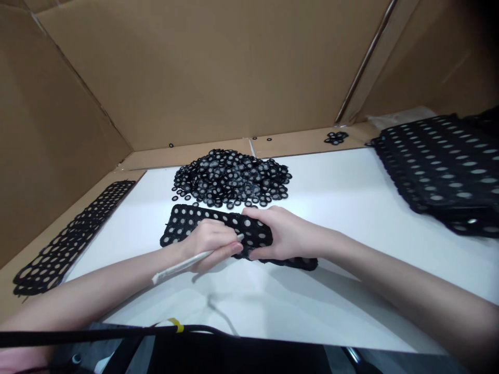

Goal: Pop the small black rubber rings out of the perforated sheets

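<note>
A black strip with rows of pale round spots or holes [181,224] lies on the white board, in front of a heap of small black rings [232,179]. My left hand [212,241] is closed around a thin white stick-like tool [180,268], its tip against the strip near the middle. The fingers of this hand cover part of the strip. My right hand [288,232] grips the strip's right part between thumb and fingers. Under that hand a lower layer or edge of the strip sticks out to the right.
A long black perforated piece [74,236] lies at the left edge. Thick black perforated sheets [448,171] are stacked at right. A small ring cluster [336,137] sits at the back. Cardboard walls [218,67] enclose the white board [335,179]. A black cable [97,336] crosses the front.
</note>
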Available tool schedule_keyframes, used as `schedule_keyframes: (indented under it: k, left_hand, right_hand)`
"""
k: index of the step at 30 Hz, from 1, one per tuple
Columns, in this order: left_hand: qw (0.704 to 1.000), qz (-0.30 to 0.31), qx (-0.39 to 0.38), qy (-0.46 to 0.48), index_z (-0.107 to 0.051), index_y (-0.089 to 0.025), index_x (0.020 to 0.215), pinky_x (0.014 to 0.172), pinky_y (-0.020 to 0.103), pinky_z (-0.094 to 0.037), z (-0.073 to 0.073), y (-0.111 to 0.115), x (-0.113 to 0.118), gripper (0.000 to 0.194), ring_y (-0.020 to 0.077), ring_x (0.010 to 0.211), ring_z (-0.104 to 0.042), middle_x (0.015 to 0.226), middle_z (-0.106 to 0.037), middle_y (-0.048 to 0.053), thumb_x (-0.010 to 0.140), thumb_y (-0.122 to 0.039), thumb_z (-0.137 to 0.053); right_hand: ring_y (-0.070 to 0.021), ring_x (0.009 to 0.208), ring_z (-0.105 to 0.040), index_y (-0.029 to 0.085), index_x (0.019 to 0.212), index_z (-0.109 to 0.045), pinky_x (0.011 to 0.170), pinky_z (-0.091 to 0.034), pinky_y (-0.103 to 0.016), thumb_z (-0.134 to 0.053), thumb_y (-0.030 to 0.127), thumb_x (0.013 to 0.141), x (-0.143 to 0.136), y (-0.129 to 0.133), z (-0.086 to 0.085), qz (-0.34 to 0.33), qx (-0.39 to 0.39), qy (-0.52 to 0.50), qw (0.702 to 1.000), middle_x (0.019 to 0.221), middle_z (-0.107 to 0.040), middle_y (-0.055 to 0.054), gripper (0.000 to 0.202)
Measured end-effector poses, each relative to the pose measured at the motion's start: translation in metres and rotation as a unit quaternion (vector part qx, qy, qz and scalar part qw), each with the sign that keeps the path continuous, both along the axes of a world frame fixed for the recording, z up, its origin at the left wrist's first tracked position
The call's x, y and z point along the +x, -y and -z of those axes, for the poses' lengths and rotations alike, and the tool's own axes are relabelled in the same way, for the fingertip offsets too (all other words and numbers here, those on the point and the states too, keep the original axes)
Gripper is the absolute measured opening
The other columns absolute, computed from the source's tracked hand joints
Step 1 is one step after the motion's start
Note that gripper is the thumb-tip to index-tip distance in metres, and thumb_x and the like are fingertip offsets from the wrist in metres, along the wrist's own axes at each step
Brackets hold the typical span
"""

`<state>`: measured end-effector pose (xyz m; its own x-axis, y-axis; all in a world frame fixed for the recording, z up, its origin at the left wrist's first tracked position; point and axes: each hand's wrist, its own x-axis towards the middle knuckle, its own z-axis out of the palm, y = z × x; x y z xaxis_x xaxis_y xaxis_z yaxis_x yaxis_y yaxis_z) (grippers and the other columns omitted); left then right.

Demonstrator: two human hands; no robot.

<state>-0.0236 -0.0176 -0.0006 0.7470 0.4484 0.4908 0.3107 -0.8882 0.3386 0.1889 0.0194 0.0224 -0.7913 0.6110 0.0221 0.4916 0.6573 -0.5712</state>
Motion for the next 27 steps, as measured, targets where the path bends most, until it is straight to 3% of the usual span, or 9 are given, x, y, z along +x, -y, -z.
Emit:
schedule_keyframes:
  k: [7, 17, 27]
  left_hand:
    - [0.991, 0.077, -0.098, 0.039, -0.037, -0.018, 0.061, 0.051, 0.026, -0.029, -0.003, 0.007, 0.002, 0.035, 0.0101, 0.047, -0.036, 0.051, -0.038, -0.003, 0.096, -0.020, -0.039]
    - [0.995, 0.062, -0.083, 0.010, -0.041, -0.018, 0.062, 0.050, 0.027, -0.030, 0.001, 0.008, 0.004, 0.038, 0.0108, 0.047, -0.040, 0.052, -0.043, -0.002, 0.098, -0.024, -0.034]
    - [0.992, 0.051, -0.118, -0.005, -0.040, -0.018, 0.062, 0.051, 0.026, -0.032, -0.003, 0.013, 0.007, 0.037, 0.0105, 0.049, -0.041, 0.053, -0.044, -0.001, 0.098, -0.024, -0.034]
  right_hand:
    - [-0.0164, 0.073, -0.057, 0.020, 0.098, -0.054, 0.062, -0.040, -0.024, -0.077, 0.030, 0.062, 0.001, 0.001, 0.000, -0.007, -0.055, -0.044, 0.998, 0.081, -0.061, 0.002, 0.045]
    - [-0.0191, 0.077, -0.062, 0.020, 0.099, -0.056, 0.064, -0.043, -0.026, -0.074, 0.026, 0.061, 0.002, 0.002, 0.000, 0.009, -0.029, -0.070, 0.997, 0.088, -0.068, 0.000, 0.042]
    - [-0.0156, 0.066, -0.059, 0.021, 0.093, -0.055, 0.057, -0.040, -0.023, -0.068, 0.019, 0.060, 0.001, 0.004, -0.006, -0.002, -0.058, -0.051, 0.997, 0.074, -0.064, 0.003, 0.035]
